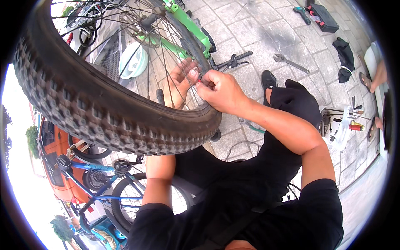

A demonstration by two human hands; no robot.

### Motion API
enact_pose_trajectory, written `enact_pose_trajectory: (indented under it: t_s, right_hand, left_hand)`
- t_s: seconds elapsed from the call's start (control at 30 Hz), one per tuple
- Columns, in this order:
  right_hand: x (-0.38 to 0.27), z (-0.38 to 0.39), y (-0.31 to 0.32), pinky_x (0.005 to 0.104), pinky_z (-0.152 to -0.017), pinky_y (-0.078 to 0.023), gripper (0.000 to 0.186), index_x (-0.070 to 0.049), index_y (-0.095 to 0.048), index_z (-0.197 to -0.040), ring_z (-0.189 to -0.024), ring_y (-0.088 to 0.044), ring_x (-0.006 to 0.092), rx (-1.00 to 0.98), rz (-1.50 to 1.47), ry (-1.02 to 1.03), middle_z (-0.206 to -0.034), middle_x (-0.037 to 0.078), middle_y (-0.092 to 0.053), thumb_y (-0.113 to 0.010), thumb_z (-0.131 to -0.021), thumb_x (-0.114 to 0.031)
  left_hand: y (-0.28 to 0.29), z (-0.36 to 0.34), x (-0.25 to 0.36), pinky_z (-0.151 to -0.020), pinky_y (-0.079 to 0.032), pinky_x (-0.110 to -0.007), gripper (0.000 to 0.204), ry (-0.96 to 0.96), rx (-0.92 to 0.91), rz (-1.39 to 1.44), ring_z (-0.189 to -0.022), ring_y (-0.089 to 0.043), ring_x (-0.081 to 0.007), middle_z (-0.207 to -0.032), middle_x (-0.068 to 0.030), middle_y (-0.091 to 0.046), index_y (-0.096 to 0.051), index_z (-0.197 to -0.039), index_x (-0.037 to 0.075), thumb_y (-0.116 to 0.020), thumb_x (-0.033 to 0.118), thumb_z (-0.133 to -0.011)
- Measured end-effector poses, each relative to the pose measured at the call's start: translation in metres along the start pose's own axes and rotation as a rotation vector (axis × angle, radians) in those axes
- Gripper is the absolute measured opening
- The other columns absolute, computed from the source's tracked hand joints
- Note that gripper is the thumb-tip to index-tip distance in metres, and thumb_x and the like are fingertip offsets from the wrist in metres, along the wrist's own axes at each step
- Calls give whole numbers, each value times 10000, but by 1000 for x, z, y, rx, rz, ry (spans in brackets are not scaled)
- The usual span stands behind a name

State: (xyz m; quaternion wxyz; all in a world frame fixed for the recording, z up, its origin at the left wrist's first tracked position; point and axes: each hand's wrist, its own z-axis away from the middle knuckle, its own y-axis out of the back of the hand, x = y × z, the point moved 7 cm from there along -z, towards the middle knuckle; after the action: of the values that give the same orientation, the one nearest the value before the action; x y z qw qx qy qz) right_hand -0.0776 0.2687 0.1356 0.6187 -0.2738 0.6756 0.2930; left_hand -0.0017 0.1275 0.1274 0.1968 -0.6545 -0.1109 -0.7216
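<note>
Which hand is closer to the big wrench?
Right. The right hand, at the wheel, is left of the wrench; the left hand, showing through the wheel, is farther left.

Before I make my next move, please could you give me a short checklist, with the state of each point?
1. Right hand at the wheel: ok, its fingers are bent at the inner edge.
2. Left hand clear of the wheel: not ok, it shows through the wheel's open middle, close to the right hand.
3. Small piece at the fingers identified: cannot tell, the fingers hide too much.
4. Tyre evenly seated all around: cannot tell, part of the wheel is out of view.
5. Adjustable wrench away from the hands: ok, it lies on the paving.
6. Drill in hand: not ok, it lies beside the black case.
</note>
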Motion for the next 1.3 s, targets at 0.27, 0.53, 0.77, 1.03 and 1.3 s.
enact_pose_trajectory:
  t_s: [0.27, 0.53, 0.77, 1.03, 1.3]
  right_hand:
    - [-4, -14, 6, 389, -660, -543, 419, 69, -727, -856, -684, -699, 246, -88, 200, -156, -711, 172, -702, -669, -854, -345]
    - [-17, 0, 6, 456, -666, -544, 377, 52, -659, -809, -695, -715, 367, 53, 215, 17, -705, 219, -687, -677, -879, -318]
    - [29, -19, -6, 453, -646, -532, 420, 57, -702, -789, -660, -699, 355, -30, -111, -362, -671, 226, -669, -683, -885, -351]
    - [40, -21, 5, 426, -671, -546, 363, 46, -679, -815, -700, -720, 338, 58, -33, -335, -716, 216, -699, -681, -867, -313]
    - [38, -22, 8, 407, -648, -531, 390, 62, -674, -806, -669, -707, 299, 51, 44, -290, -706, 211, -690, -662, -882, -321]
  left_hand:
    - [-2, -3, -6, -1181, -402, -457, 779, 28, -46, 91, -1390, -509, -329, -1497, -243, -499, -311, -1537, -119, -694, 307, -1009]
    - [-4, -7, -9, -1127, -453, -440, 695, 55, -29, 36, -1332, -556, -308, -1464, -224, -537, -372, -1523, -94, -683, 272, -1020]
    - [2, -9, -6, -1143, -438, -448, 673, 83, 31, 66, -1363, -531, -316, -1489, -216, -513, -347, -1543, -79, -646, 259, -1043]
    - [-1, -19, -11, -1142, -423, -396, 715, 68, 5, 73, -1310, -557, -284, -1437, -189, -549, -368, -1519, -93, -727, 223, -987]
    - [1, -27, -17, -1119, -441, -375, 705, 65, -42, 88, -1265, -596, -267, -1403, -170, -588, -422, -1499, -85, -765, 211, -959]
